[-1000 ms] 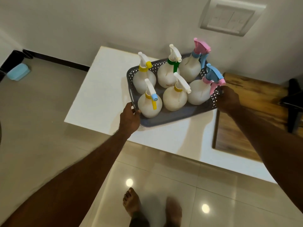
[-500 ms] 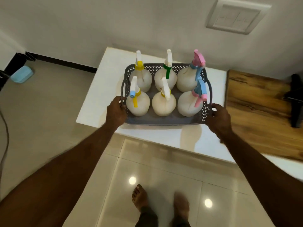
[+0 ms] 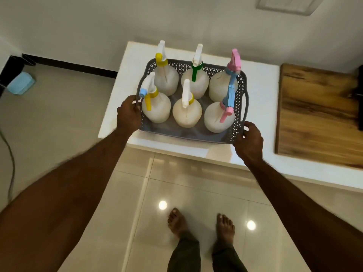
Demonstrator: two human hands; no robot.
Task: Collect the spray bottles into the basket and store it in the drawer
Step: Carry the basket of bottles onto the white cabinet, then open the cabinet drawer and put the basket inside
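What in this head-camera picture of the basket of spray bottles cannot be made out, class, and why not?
- Drawer: none shows in the head view.
- Basket left handle: covered by the left hand.
- Whether the basket rests on the white table or is lifted: not clear.
- Wall switch plate: cut off by the top edge, blurred.
- Bottle contents: the spray bottles are opaque.

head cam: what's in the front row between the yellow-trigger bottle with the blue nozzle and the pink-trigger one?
In the head view, one white spray bottle with a white trigger and yellow collar stands between them, upright in the grey perforated plastic basket.
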